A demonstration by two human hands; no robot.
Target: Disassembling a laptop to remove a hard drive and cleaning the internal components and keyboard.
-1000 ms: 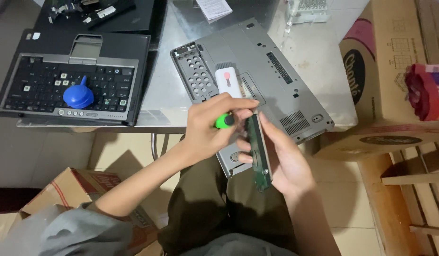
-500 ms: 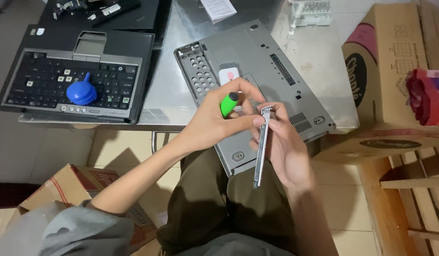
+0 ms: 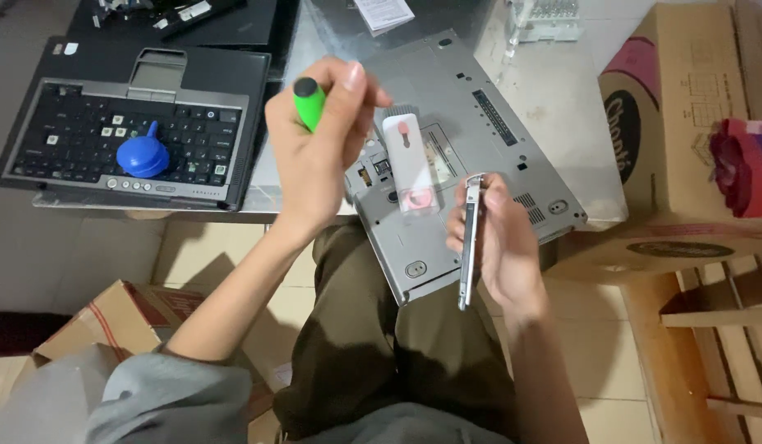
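The single head-worn camera looks steeply down, from close above, onto the metal table (image 3: 554, 107) edge and lap.

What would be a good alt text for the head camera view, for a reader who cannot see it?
A seated person's left hand grips a green-handled tool while the right hand holds a thin metal part edge-up, above an upside-down grey laptop on a metal table. A black laptop keyboard lies at left.

Left hand (image 3: 319, 144) raised, fist closed, thumb up, forearm bare with grey sleeve at the elbow. Right hand (image 3: 500, 238) lower, above the lap, fingers curled in a pinch, palm facing left, wrist bent.
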